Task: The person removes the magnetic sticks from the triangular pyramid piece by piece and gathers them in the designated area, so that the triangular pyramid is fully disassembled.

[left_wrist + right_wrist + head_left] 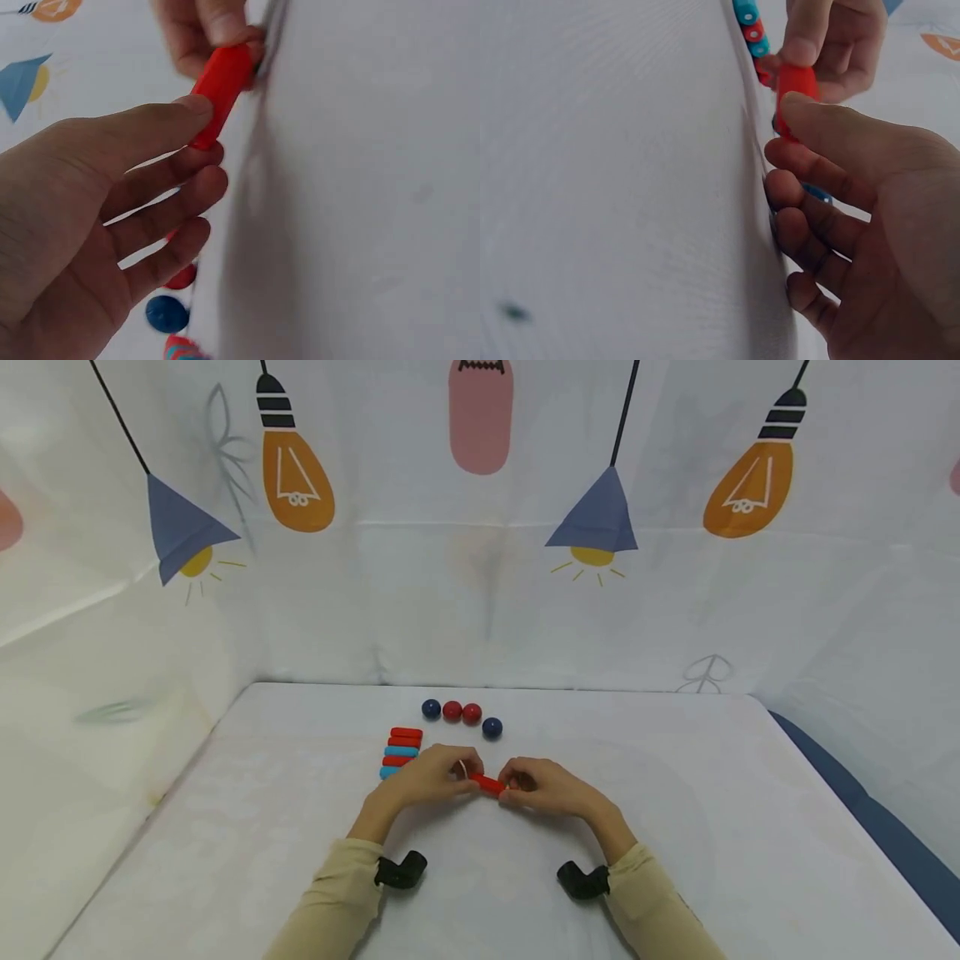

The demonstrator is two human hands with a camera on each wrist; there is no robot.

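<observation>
Both hands' fingers pinch the red cylinder (489,784) by its ends, hiding all but its middle.

Left hand (429,774) and right hand (542,785) fingertips meeting, fingers pinched

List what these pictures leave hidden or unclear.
- Red tube: its ends, covered by the left hand and right hand in every view.
- Stack of red and blue tubes: its count, partly behind the left hand in the head view, cut off in the wrist views.
- White loop near the left thumb: too small to identify.
</observation>
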